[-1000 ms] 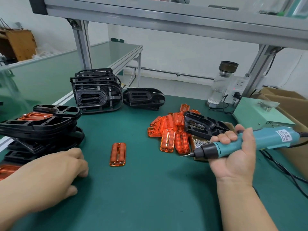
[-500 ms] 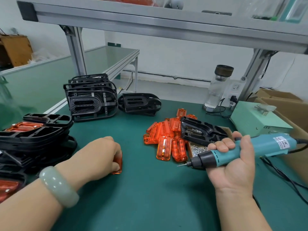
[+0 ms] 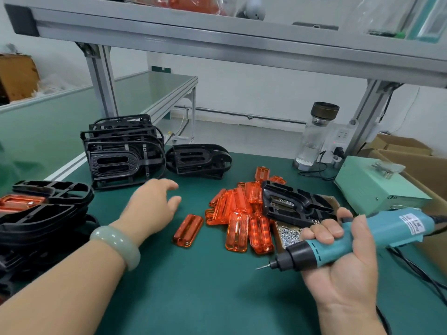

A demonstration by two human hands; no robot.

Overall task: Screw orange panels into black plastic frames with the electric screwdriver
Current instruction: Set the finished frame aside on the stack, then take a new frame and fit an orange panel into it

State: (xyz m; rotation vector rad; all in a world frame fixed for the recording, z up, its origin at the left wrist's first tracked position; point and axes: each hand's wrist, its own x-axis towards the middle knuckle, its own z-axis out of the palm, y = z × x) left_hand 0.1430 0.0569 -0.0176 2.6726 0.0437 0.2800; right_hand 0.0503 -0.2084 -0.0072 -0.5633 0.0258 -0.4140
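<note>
Nearest me, the right hand (image 3: pixel 338 269) is wrapped round the teal barrel of the electric screwdriver (image 3: pixel 362 238), fingers curled over the top, its black nose and thin bit pointing left above the dark green mat (image 3: pixel 193 298). The left hand (image 3: pixel 150 209), a smooth pale jade bangle (image 3: pixel 116 245) on the wrist, is open with fingers loosely spread and holds nothing. Just right of it lies a single orange panel (image 3: pixel 188 230), translucent, ribbed and round-cornered. Beyond that is a loose heap of orange panels (image 3: pixel 242 213), a glossy black frame (image 3: pixel 295 204) lying partly over it and over a scatter of small silver screws (image 3: pixel 290 234). At the left edge, flat-stacked frames (image 3: pixel 48 213) carry one fitted panel. Further back more slotted black frames (image 3: pixel 121 153) stand on edge, with a clear glass bottle (image 3: pixel 314 139) behind.
</note>
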